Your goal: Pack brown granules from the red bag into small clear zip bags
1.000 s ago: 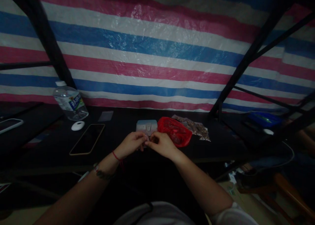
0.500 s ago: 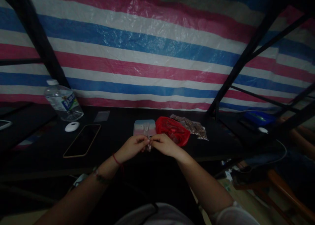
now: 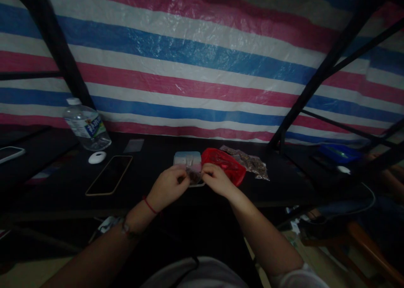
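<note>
My left hand (image 3: 168,188) and my right hand (image 3: 217,179) are both closed in a pinch on a small clear plastic bag (image 3: 194,175) held between them, just above the front of a dark table (image 3: 158,187). The bag seems to hold small dark bits; I cannot make them out. Right behind my hands lies a small pale flat tray (image 3: 187,158). A red plastic bag (image 3: 225,165) lies beside my right hand, and a clear packet of small brown pieces (image 3: 251,162) lies behind it.
A phone (image 3: 109,175) lies face up at the left, with a white round object (image 3: 97,157), a water bottle (image 3: 86,125) and a small clear bag (image 3: 134,145) near it. A striped tarpaulin (image 3: 202,69) and black frame bars (image 3: 311,82) stand behind. A blue tray (image 3: 341,152) sits far right.
My hands have drawn slightly apart, stretching the small bag between them, and moved a little further over the table toward the pale tray. The camera view shifted slightly.
</note>
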`<state>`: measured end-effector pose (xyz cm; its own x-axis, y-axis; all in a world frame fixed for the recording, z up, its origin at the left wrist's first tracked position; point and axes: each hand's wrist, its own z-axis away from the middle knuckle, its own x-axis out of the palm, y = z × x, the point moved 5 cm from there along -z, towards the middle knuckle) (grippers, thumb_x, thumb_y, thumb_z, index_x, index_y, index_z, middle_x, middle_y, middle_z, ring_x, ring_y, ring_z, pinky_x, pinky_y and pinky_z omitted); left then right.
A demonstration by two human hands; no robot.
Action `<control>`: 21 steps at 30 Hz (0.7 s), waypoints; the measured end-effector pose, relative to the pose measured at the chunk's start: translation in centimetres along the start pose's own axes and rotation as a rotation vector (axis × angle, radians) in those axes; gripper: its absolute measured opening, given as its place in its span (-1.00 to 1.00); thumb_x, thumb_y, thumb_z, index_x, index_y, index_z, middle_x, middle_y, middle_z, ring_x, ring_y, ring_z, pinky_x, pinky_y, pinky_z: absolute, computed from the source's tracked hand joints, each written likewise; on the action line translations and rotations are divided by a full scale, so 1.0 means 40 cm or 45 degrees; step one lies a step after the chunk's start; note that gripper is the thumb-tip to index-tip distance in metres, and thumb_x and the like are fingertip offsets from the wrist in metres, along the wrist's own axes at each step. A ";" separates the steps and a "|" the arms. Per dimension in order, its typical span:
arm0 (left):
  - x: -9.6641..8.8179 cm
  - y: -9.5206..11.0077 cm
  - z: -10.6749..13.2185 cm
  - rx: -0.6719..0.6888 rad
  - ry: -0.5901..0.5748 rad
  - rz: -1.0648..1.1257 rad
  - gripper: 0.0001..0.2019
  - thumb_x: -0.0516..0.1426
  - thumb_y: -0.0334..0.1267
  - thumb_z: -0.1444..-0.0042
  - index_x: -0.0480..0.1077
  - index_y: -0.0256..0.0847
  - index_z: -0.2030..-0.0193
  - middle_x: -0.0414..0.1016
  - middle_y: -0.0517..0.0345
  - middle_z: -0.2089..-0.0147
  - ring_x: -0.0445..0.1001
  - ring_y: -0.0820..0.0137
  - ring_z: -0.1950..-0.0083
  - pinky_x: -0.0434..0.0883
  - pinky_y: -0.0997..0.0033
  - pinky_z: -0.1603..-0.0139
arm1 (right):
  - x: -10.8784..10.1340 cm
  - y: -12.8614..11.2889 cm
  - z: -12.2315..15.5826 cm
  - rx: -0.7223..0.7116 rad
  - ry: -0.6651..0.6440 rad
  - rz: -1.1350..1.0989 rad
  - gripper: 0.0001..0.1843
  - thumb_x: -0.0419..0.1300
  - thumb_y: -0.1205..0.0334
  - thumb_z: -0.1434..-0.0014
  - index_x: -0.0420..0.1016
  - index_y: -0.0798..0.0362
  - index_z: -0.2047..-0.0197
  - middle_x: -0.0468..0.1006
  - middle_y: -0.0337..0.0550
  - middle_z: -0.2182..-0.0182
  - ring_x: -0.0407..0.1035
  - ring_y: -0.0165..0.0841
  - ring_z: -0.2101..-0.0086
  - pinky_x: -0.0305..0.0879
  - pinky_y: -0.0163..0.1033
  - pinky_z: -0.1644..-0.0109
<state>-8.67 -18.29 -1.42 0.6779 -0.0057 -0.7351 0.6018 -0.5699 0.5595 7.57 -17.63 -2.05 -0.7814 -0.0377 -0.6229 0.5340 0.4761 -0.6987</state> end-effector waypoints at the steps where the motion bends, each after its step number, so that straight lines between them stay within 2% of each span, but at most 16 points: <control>1: -0.014 0.008 -0.002 0.052 0.040 0.018 -0.78 0.02 -0.30 -0.07 0.40 -0.21 0.54 0.49 0.10 0.36 0.43 0.38 0.29 0.32 0.42 0.23 | -0.003 0.006 -0.002 -0.022 0.051 -0.092 -0.81 0.05 0.39 -0.02 0.39 0.07 0.57 0.44 -0.22 0.44 0.35 -0.39 0.32 0.25 -0.31 0.18; 3: -0.038 0.016 -0.003 0.108 0.096 0.086 -0.78 0.01 -0.31 -0.09 0.42 -0.21 0.50 0.52 0.05 0.23 0.45 0.35 0.18 0.34 0.38 0.11 | -0.008 0.025 -0.003 0.012 0.175 -0.290 -0.80 0.08 0.38 -0.01 0.51 0.02 0.34 0.49 -0.16 0.16 0.36 -0.32 0.09 0.24 -0.21 -0.03; 5: -0.055 0.013 -0.001 0.111 0.118 0.157 -0.77 0.01 -0.28 -0.11 0.41 -0.21 0.50 0.52 0.05 0.20 0.46 0.35 0.17 0.36 0.38 0.11 | 0.000 0.046 0.001 0.138 0.201 -0.531 -0.57 0.12 0.38 0.02 0.46 -0.05 0.04 0.41 -0.14 -0.06 0.33 -0.30 -0.01 0.25 -0.15 -0.10; 6: -0.061 0.009 0.000 0.099 0.120 0.192 -0.76 0.02 -0.26 -0.11 0.40 -0.22 0.51 0.52 0.05 0.21 0.46 0.35 0.19 0.37 0.39 0.14 | 0.011 0.053 0.005 0.213 0.145 -0.676 -0.47 0.15 0.37 0.02 0.38 -0.08 -0.07 0.38 -0.12 -0.11 0.34 -0.29 -0.01 0.28 -0.14 -0.07; 8: -0.070 0.000 0.001 0.051 0.123 0.271 -0.73 0.01 -0.21 -0.13 0.36 -0.23 0.54 0.51 0.07 0.28 0.45 0.38 0.26 0.38 0.43 0.23 | 0.036 0.054 0.014 0.348 -0.063 -0.983 -0.36 0.21 0.32 0.02 0.27 -0.10 -0.17 0.38 -0.09 -0.12 0.41 -0.27 0.04 0.37 -0.14 0.02; 10: -0.073 -0.005 -0.007 -0.009 0.134 0.360 -0.71 0.01 -0.17 -0.14 0.33 -0.23 0.55 0.46 0.12 0.39 0.42 0.42 0.36 0.37 0.47 0.34 | 0.048 0.045 0.021 0.437 -0.258 -1.223 -0.36 0.26 0.25 0.01 0.26 -0.07 -0.17 0.46 -0.08 -0.02 0.48 -0.27 0.14 0.42 -0.15 0.12; 12: -0.067 -0.002 -0.031 -0.047 0.125 0.472 -0.71 0.03 -0.15 -0.12 0.30 -0.24 0.55 0.37 0.19 0.50 0.37 0.46 0.44 0.35 0.50 0.42 | 0.032 0.044 0.019 0.487 -0.289 -1.364 -0.43 0.30 0.19 0.00 0.30 -0.03 -0.10 0.53 -0.11 0.10 0.51 -0.30 0.23 0.44 -0.18 0.18; 14: -0.049 0.006 -0.073 -0.080 0.095 0.622 -0.74 0.06 -0.14 -0.09 0.28 -0.24 0.53 0.31 0.24 0.52 0.35 0.48 0.48 0.37 0.51 0.46 | -0.006 0.060 0.012 0.506 -0.169 -1.419 -0.49 0.33 0.17 0.03 0.33 -0.01 -0.01 0.55 -0.16 0.18 0.52 -0.34 0.28 0.44 -0.23 0.22; 17: 0.005 0.015 -0.154 -0.139 0.075 0.830 -0.74 0.10 -0.08 -0.05 0.29 -0.24 0.47 0.31 0.26 0.49 0.37 0.48 0.48 0.42 0.48 0.47 | -0.085 0.108 0.016 0.531 0.134 -1.386 -0.55 0.37 0.18 0.08 0.34 -0.01 0.12 0.56 -0.23 0.27 0.51 -0.38 0.35 0.42 -0.30 0.30; 21: 0.106 0.017 -0.235 -0.213 0.146 0.815 -0.75 0.09 -0.06 -0.07 0.34 -0.24 0.40 0.39 0.20 0.45 0.44 0.41 0.42 0.44 0.42 0.41 | -0.182 0.189 0.079 0.597 0.582 -1.278 -0.59 0.38 0.15 0.13 0.31 -0.02 0.25 0.53 -0.28 0.38 0.51 -0.35 0.38 0.40 -0.32 0.37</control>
<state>-1.41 -10.97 -0.57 0.9578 -0.2079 -0.1986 0.1173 -0.3481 0.9301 18.31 -16.51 -3.92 -0.9083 0.1518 0.3898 -0.3879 0.0427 -0.9207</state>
